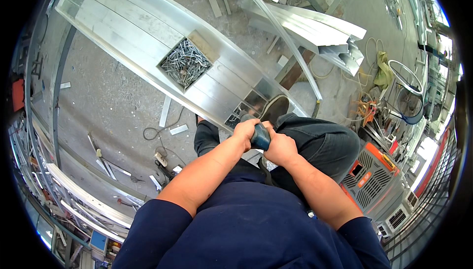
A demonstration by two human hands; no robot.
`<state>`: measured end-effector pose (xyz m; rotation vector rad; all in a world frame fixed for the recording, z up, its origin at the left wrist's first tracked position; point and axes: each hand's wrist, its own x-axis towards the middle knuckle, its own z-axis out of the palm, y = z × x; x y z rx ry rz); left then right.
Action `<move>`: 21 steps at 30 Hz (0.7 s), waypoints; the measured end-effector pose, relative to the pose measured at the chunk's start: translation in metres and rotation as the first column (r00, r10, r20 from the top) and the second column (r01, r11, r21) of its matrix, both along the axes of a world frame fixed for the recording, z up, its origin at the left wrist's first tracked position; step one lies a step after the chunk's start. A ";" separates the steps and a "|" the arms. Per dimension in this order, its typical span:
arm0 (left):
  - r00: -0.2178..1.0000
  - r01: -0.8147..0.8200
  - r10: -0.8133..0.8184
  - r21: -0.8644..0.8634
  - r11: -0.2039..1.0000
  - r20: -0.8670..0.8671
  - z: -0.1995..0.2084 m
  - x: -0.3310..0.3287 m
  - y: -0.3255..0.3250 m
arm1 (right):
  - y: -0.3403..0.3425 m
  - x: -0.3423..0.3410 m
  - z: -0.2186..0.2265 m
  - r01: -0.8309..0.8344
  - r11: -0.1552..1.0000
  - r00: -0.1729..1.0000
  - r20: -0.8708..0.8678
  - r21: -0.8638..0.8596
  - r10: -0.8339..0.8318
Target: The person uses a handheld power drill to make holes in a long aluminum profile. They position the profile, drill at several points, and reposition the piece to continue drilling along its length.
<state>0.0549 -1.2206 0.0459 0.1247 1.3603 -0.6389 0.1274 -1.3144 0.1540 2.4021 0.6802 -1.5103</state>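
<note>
A power drill (260, 138) with a dark teal body points away from me, low over the near end of a long silver metal panel (143, 35). My left hand (245, 132) is closed around its front part. Behind it, my right hand (281, 146) grips the rear of the tool. The fingers hide much of its body, and its tip is hard to make out. Farther up the panel rests an open square box filled with screws (185, 63). One of my shoes (276, 108) is on the panel's end, right of the drill.
Metal profiles (315, 30) are stacked at the far right, with a long thin bar (290, 44) beside them. An orange and grey machine (369, 178) stands near my right knee. Cable (153, 132) and metal offcuts lie on the concrete floor at left. White profiles (88, 200) run along the lower left.
</note>
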 end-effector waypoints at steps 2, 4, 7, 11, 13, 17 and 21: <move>1.000 -0.021 0.022 -0.029 0.999 0.021 -0.004 -0.003 0.000 | 0.003 0.000 0.002 -0.007 1.000 1.000 -0.004 -0.005 0.007; 1.000 -0.021 0.021 -0.033 0.999 0.009 -0.005 -0.003 -0.001 | 0.004 0.000 0.002 -0.013 1.000 1.000 -0.007 -0.013 0.013; 1.000 -0.011 0.011 -0.023 1.000 -0.010 0.005 0.000 0.004 | 0.004 0.000 0.001 -0.021 1.000 1.000 -0.010 -0.023 0.021; 1.000 -0.023 0.023 -0.020 1.000 0.004 0.000 -0.003 0.002 | 0.007 0.001 0.003 -0.028 0.999 1.000 -0.004 -0.018 0.028; 1.000 -0.011 0.011 -0.017 1.000 0.007 -0.004 -0.004 0.000 | 0.007 0.001 0.003 -0.033 0.999 0.999 0.001 -0.018 0.033; 1.000 -0.022 0.022 -0.037 0.999 0.009 -0.005 -0.004 0.000 | 0.006 0.001 0.001 -0.043 0.999 0.999 -0.001 -0.021 0.043; 0.996 -0.083 0.082 -0.013 0.996 -0.040 -0.005 -0.006 -0.003 | 0.005 0.000 0.000 -0.046 0.999 0.999 0.003 -0.004 0.046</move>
